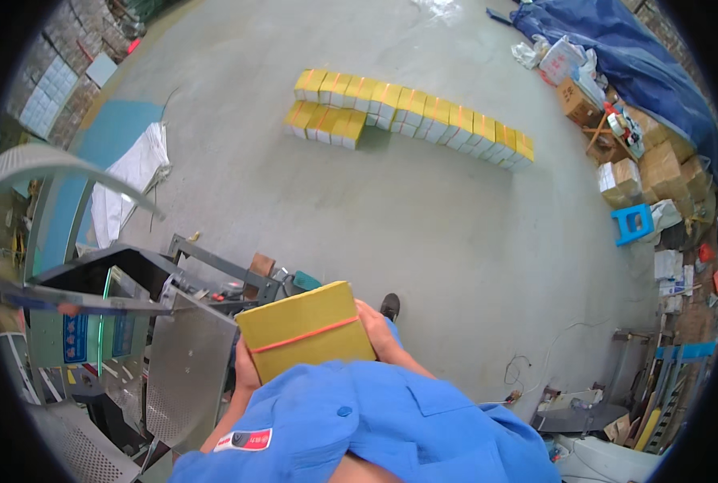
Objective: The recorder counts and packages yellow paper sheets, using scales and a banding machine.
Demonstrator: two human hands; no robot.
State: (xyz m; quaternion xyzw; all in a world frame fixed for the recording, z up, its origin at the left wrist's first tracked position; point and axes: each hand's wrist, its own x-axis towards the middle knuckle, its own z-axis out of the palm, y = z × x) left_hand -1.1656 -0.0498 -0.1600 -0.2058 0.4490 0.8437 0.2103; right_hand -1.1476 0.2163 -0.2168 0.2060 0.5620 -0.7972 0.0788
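I hold a yellow-topped bundle (302,322) against the front of my blue jacket, a red band running across its top. My left hand (247,369) grips its left edge, and my right hand (377,332) is closed on the right edge. The fingers under the bundle are hidden. Farther off on the floor stands a long row of similar bundles (411,109) with yellow tops, white sides and red bands. A shorter row (327,125) sits right in front of its left end.
Left of me stands a metal machine with a perforated panel (186,366) and a dark frame (222,262). White sheeting (132,181) lies beyond it. Cardboard boxes (663,173), a blue stool (633,224) and a blue tarp (608,52) line the right side. A thin cable (548,362) crosses the grey floor.
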